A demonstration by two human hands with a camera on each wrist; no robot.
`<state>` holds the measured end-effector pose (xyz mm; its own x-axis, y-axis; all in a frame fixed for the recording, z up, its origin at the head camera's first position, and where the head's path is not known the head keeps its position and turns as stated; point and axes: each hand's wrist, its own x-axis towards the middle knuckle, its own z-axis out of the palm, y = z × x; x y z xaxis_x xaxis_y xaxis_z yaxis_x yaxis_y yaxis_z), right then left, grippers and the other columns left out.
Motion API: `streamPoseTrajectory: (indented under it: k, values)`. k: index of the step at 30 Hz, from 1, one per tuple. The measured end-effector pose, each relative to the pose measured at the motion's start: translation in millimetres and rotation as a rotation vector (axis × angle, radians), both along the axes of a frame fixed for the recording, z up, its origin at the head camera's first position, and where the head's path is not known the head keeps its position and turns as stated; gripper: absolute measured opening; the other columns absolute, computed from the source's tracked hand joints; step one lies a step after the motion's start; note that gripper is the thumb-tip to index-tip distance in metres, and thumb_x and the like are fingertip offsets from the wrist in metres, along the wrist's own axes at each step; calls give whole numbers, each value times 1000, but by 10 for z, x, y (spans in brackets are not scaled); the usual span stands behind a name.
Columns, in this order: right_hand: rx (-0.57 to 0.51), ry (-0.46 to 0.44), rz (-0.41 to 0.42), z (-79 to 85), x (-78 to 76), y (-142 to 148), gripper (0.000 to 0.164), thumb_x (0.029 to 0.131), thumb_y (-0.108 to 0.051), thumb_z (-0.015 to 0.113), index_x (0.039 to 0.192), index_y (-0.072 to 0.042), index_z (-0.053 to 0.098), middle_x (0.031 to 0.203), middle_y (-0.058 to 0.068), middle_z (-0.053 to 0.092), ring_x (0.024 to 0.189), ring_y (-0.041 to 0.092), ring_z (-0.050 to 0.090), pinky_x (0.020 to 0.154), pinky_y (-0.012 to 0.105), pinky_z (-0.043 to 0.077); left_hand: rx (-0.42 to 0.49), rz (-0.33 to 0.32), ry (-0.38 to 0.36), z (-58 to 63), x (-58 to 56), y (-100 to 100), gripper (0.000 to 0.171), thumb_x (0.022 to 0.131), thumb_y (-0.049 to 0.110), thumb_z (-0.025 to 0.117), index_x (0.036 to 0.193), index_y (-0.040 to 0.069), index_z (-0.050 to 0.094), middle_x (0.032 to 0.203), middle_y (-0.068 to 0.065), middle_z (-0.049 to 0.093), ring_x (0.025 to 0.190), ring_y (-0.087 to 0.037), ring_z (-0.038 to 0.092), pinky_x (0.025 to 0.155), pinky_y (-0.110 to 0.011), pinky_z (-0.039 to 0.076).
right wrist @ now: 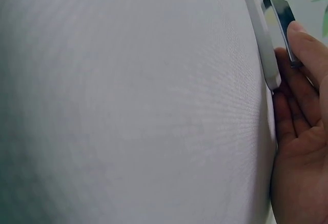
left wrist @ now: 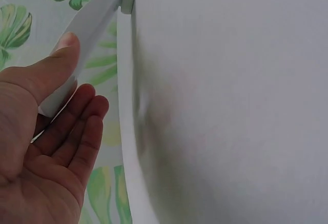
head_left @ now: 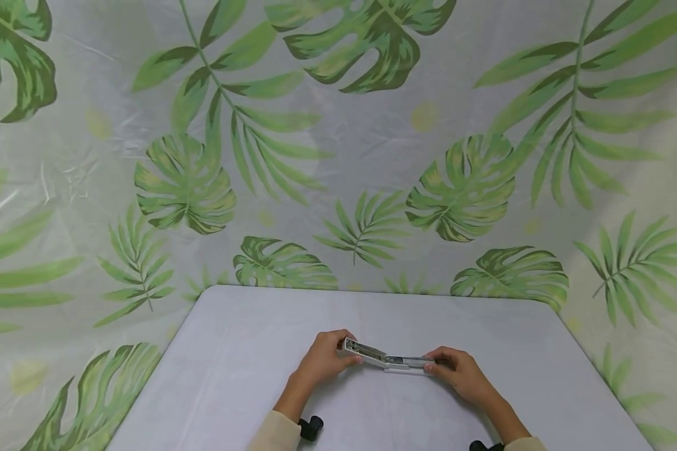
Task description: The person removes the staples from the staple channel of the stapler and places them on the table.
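A white stapler (head_left: 375, 359) is held folded open above the white table, its metal inner parts facing up. My left hand (head_left: 320, 358) pinches the raised cover between thumb and fingers; in the left wrist view the thumb lies on the smooth white cover (left wrist: 92, 26). On the other side, my right hand (head_left: 458, 376) grips the far end. The right wrist view has the thumb on the metal magazine (right wrist: 283, 16), with fingers behind it, beside the white base (right wrist: 262, 39). The base runs low, close to the tabletop. The hinge lies between both hands.
The white table (head_left: 231, 351) extends around the hands, with its back edge against a leaf-patterned curtain (head_left: 361, 156). Black wrist devices (head_left: 311, 428) show near the sleeves.
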<state>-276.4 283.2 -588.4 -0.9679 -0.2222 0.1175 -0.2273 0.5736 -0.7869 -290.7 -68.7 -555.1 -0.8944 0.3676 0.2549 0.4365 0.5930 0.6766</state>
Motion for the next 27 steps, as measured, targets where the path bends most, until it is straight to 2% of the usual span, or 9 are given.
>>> streamPoseTrajectory:
  k: [4, 10, 12, 15, 19, 23, 27]
  values:
    - [-3, -6, -5, 3, 7, 5, 21, 91, -35, 79, 106, -20, 76, 106, -7, 76, 105, 5, 67, 95, 27, 54, -46, 5, -23, 25, 3, -3, 32, 81, 32, 89, 105, 17, 74, 85, 8, 64, 74, -6, 48, 65, -22, 43]
    - [-16, -11, 6, 27, 27, -10, 21, 92, -34, 78, 106, -18, 76, 106, -4, 76, 102, 5, 67, 91, 24, 55, -118, 12, -38, 45, -5, 6, 32, 82, 30, 89, 106, 15, 75, 90, 6, 71, 73, -5, 53, 67, -23, 46]
    - [-18, -5, 13, 33, 34, -16, 20, 92, -33, 78, 106, -18, 76, 105, -4, 76, 101, 5, 67, 90, 24, 55, -148, 10, -31, 54, -10, 15, 33, 82, 31, 88, 107, 14, 75, 94, 5, 74, 77, -5, 58, 70, -24, 50]
    - [-8, 11, 24, 27, 44, -27, 21, 93, -33, 77, 106, -17, 76, 105, -3, 76, 100, 4, 67, 89, 24, 55, -203, -3, -25, 60, 14, 33, 39, 84, 33, 87, 115, 13, 74, 107, 1, 75, 94, -12, 67, 84, -31, 56]
    - [-19, 9, 36, 27, 49, -21, 21, 93, -34, 77, 107, -17, 76, 105, -4, 76, 100, 4, 67, 89, 24, 55, -278, -23, 16, 146, 92, 149, 50, 87, 39, 83, 129, 15, 69, 128, 0, 70, 122, -21, 64, 101, -38, 54]
    - [-37, -1, 27, 32, 31, -11, 22, 92, -34, 78, 107, -18, 76, 106, -4, 76, 102, 7, 68, 91, 25, 54, -297, -6, 115, 233, 147, 350, 46, 89, 41, 81, 128, 19, 69, 133, 1, 68, 127, -21, 60, 104, -38, 52]
    - [-27, -17, 8, 15, 13, -21, 22, 92, -35, 78, 107, -19, 77, 106, -5, 76, 103, 7, 68, 93, 26, 54, -270, 30, 154, 226, 165, 531, 35, 92, 37, 79, 123, 21, 71, 130, 2, 68, 126, -20, 61, 103, -37, 53]
